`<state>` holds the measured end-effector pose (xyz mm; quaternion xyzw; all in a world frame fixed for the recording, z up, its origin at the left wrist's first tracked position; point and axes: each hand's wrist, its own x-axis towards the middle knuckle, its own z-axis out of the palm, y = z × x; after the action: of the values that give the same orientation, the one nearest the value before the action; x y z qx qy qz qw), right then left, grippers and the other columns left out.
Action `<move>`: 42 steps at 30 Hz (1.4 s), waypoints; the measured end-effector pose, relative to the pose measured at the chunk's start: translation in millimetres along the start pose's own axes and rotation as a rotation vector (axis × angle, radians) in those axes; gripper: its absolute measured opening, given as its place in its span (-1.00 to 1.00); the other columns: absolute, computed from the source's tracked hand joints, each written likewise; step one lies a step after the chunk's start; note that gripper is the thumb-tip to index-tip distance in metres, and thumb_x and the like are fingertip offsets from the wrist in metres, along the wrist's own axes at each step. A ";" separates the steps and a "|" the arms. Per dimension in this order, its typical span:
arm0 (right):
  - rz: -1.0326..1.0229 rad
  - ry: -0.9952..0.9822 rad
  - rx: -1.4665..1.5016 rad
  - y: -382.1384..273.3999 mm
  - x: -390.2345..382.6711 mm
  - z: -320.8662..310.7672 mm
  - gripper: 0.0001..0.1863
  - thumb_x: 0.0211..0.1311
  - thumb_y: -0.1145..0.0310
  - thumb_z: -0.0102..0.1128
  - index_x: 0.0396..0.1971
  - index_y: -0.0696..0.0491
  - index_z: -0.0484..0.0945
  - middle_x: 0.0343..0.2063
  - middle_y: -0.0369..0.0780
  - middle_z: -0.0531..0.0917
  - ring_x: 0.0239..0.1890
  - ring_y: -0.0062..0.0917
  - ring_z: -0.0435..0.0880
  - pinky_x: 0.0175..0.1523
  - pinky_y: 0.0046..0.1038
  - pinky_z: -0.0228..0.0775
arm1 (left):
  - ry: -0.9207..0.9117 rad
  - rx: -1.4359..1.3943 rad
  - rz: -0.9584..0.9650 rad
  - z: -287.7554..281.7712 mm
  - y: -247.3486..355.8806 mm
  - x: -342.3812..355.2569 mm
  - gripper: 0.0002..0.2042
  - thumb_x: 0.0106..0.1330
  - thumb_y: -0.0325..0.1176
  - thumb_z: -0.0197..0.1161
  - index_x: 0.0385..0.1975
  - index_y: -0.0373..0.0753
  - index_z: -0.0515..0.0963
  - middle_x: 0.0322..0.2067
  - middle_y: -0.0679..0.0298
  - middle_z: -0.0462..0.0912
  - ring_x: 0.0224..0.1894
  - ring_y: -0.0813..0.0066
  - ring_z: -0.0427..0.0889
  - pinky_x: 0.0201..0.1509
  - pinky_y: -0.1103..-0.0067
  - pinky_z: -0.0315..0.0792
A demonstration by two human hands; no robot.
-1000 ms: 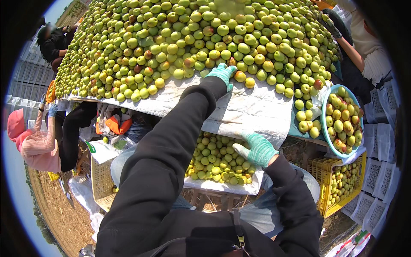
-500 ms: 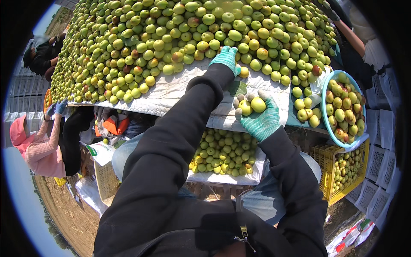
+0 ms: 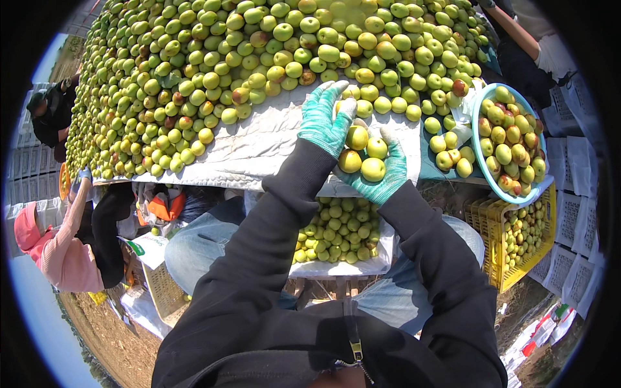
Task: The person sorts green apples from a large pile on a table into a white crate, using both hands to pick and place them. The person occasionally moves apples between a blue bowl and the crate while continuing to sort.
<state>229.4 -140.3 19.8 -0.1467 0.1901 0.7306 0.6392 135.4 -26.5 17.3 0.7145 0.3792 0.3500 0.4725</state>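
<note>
My right hand (image 3: pixel 388 174), in a teal knitted glove with grey fingertips, is cupped palm up around several green jujubes (image 3: pixel 373 169), some blushed brown. Just beyond it my left hand (image 3: pixel 323 121), gloved alike, curls its fingers and thumb around another jujube, mostly hidden by the glove. Both hands are close together over the pale quilted cloth (image 3: pixel 255 143). From the far edge of this cloth rises a wide heap of green jujubes (image 3: pixel 213 81).
Below the cloth, between my knees, a lined crate (image 3: pixel 381 264) holds jujubes. At the right a light-blue basin (image 3: pixel 479 129) of redder fruit stands over a yellow crate (image 3: pixel 495 275). A person in pink (image 3: pixel 68 258) sits at the left; others are at the edges. White crates (image 3: pixel 569 213) stack far right.
My left hand has come back from the heap toward my right hand, its fingers now curled around a jujube. More jujubes show in my right hand, which has shifted slightly left.
</note>
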 end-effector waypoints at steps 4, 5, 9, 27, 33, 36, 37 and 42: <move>0.039 -0.112 0.121 -1.1 -10.4 4.8 -0.50 0.22 0.04 -0.05 0.14 -0.11 0.34 0.01 -0.11 0.43 0.01 -0.17 0.43 0.05 0.03 0.35 | -0.572 0.668 0.104 8.4 -17.8 57.8 -0.42 0.11 -0.28 0.34 0.19 0.05 0.33 0.17 0.03 0.24 0.08 0.06 0.44 0.13 0.34 0.41; 0.008 -0.104 0.105 -3.2 -12.7 4.3 -0.54 0.21 0.09 0.00 0.09 -0.10 0.37 -0.02 -0.10 0.46 -0.03 -0.17 0.45 -0.02 0.00 0.38 | -0.702 0.764 0.100 15.4 -20.4 66.6 -0.33 0.03 -0.21 0.41 0.21 0.20 0.29 0.21 0.00 0.18 0.14 -0.01 0.39 0.17 0.30 0.39; -0.056 -0.118 -0.006 -14.9 -18.3 -2.1 -0.56 0.20 0.12 0.03 0.08 -0.12 0.39 -0.08 -0.10 0.48 -0.11 -0.20 0.48 -0.22 -0.16 0.47 | -0.646 0.912 0.004 39.1 -18.5 72.7 -0.24 -0.01 -0.19 0.45 0.24 0.23 0.21 0.22 -0.06 0.15 0.16 -0.10 0.37 0.16 0.25 0.39; 0.164 -0.374 -0.506 -14.4 -64.7 -10.6 -0.15 0.06 0.19 0.17 0.34 0.00 -0.03 0.04 0.09 0.30 0.01 -0.13 0.44 -0.56 -0.41 0.62 | -0.329 0.410 -0.099 -12.2 16.0 12.3 -0.51 0.15 -0.10 0.24 0.09 -0.07 0.40 -0.17 0.07 0.53 -0.20 0.22 0.62 -0.17 0.40 0.52; 0.496 -0.060 -0.588 50.4 -67.6 -74.5 -0.28 0.06 0.20 0.21 0.26 -0.01 0.18 -0.16 0.00 0.53 -0.22 -0.30 0.65 -0.52 -0.45 0.60 | -0.314 -0.083 -0.582 -134.1 -67.6 -177.3 -0.58 0.14 -0.32 0.24 0.04 -0.16 0.41 -0.30 0.33 0.50 -0.35 0.51 0.51 -0.16 0.57 0.50; 0.499 0.267 -0.548 99.1 -32.3 -108.6 -0.45 0.09 0.24 0.23 0.14 -0.13 0.35 -0.17 -0.08 0.56 -0.22 -0.28 0.65 -0.51 -0.43 0.55 | -0.219 0.331 -0.704 -127.1 -134.8 -222.4 -0.50 0.13 -0.17 0.23 0.09 -0.16 0.38 -0.17 0.16 0.54 -0.14 0.29 0.54 0.03 0.50 0.42; 0.461 0.361 -0.567 112.8 -19.0 -117.8 -0.50 0.10 0.26 0.23 0.10 -0.17 0.38 -0.18 -0.10 0.57 -0.22 -0.27 0.65 -0.50 -0.42 0.54 | -0.228 0.585 -0.778 -118.9 -150.3 -224.4 -0.47 0.13 -0.11 0.22 0.11 -0.17 0.37 -0.11 0.08 0.54 -0.11 0.20 0.54 0.04 0.46 0.42; 0.239 0.412 -0.555 158.3 20.5 -165.3 -0.58 0.16 0.36 0.20 0.04 -0.03 0.38 -0.04 -0.08 0.45 -0.12 -0.20 0.60 -0.27 -0.33 0.61 | -0.383 0.882 -0.643 -121.4 -168.3 -257.3 -0.48 0.14 -0.08 0.19 0.12 -0.07 0.38 -0.04 -0.15 0.39 0.06 -0.06 0.36 0.18 0.28 0.28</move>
<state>65.1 -216.7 -121.5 -0.4353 0.1253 0.7791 0.4334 -124.6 -156.5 -140.1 0.7433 0.5951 -0.1378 0.2728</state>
